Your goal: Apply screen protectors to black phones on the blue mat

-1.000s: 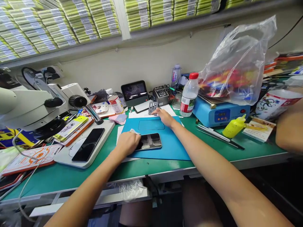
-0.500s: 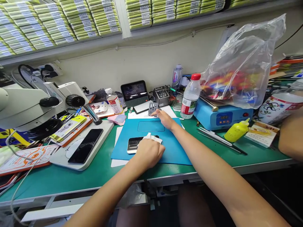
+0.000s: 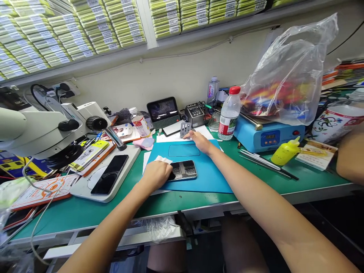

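A phone (image 3: 184, 170) lies sideways on a blue mat (image 3: 216, 178), its left end behind my left hand. My left hand (image 3: 157, 174) is closed around a crumpled white tissue (image 3: 164, 159) at the phone's left end. Streaky marks and a broad smoother band show across the phone's dark surface. Beyond the mat's far part, my right hand (image 3: 201, 141) grips the lower edge of a grey slotted plate (image 3: 185, 129) with thumb and fingers; the exact grip is partly hidden. The plate stands upright over white paper.
A microscope (image 3: 51, 129) stands left, another dark phone (image 3: 110, 174) on its base. Behind are a small screen (image 3: 162, 110) and a red-capped bottle (image 3: 229, 117). At right are a blue heating unit (image 3: 258, 134), tweezers (image 3: 264, 163) and a yellow squeeze bottle (image 3: 285, 152).
My left hand has moved left with the tissue, from over the phone's middle to its left end, uncovering more of the phone. My right hand stays at the slotted plate. The view has shifted slightly.
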Demonstrator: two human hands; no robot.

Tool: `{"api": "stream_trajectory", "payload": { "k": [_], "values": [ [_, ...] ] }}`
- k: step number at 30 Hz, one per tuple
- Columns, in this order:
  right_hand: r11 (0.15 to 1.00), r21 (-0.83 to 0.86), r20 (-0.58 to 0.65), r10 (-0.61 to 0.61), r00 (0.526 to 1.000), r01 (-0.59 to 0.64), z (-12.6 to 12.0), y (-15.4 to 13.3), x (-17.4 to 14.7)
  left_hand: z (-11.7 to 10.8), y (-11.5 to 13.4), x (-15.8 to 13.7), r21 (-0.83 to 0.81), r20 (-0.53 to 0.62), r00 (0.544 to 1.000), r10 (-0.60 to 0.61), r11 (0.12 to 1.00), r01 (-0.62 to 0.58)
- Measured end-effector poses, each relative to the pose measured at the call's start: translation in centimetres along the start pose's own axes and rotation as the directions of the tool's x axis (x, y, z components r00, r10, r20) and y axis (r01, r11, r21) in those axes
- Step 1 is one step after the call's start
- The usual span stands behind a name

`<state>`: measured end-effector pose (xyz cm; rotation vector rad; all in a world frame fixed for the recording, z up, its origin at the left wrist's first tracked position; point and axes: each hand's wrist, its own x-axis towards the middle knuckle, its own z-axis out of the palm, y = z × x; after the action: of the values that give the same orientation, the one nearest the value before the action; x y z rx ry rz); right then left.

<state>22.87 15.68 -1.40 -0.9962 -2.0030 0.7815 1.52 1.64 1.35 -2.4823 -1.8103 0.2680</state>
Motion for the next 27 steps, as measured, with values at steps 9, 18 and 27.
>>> {"api": "stream_trajectory", "payload": {
  "k": [9, 18, 27],
  "values": [
    [0.998, 0.037, -0.001, -0.043, 0.999, 0.043, 0.2, 0.4, 0.8, 0.0, 2.4, -2.2, -0.052, 0.002, 0.998, 0.062, 0.997, -0.062],
    [0.997, 0.077, -0.006, -0.005, 1.0, 0.005, 0.3, 0.8, 1.1, -0.6, 8.7, 2.1, -0.144, -0.131, 0.962, 0.239, 0.956, -0.257],
    [0.998, 0.049, 0.005, 0.03, 1.0, -0.03, 0.2, 1.1, 1.2, 0.2, 0.9, 0.3, -0.101, -0.046, 0.995, 0.084, 0.991, -0.088]
  ]
}}
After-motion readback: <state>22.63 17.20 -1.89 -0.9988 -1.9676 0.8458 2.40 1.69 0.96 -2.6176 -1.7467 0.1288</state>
